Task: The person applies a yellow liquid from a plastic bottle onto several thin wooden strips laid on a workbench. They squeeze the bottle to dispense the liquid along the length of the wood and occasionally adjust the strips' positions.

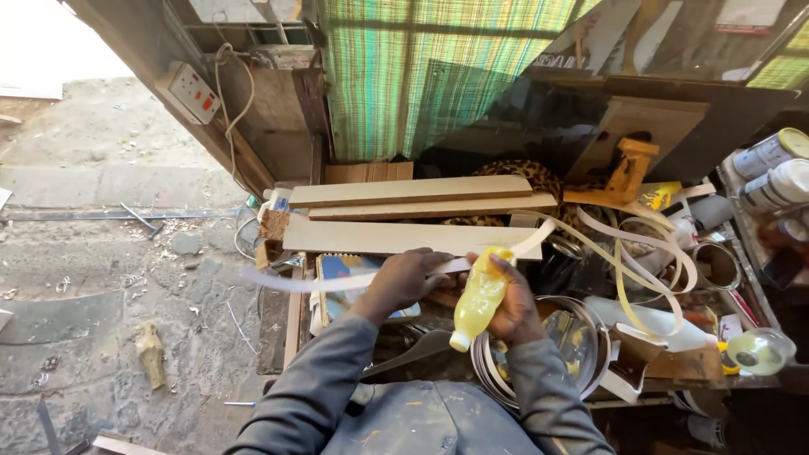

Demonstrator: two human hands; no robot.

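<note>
The right hand [512, 305] is gripping a yellow squeeze bottle [479, 297], its fingers clamped around it with the nozzle tilted up onto a pale edging strip [354, 280]. The left hand [403, 280] is pinching that strip flat, stretched over the tabletop's [271, 330] left edge, below three stacked boards [404, 215].

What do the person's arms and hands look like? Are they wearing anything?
Both arms wear long grey-blue work sleeves, creased and dotted with small orange and pale paint specks. The cuffs end at the wrists. The left hand and right hand are bare: no gloves, rings or watch showing.
</note>
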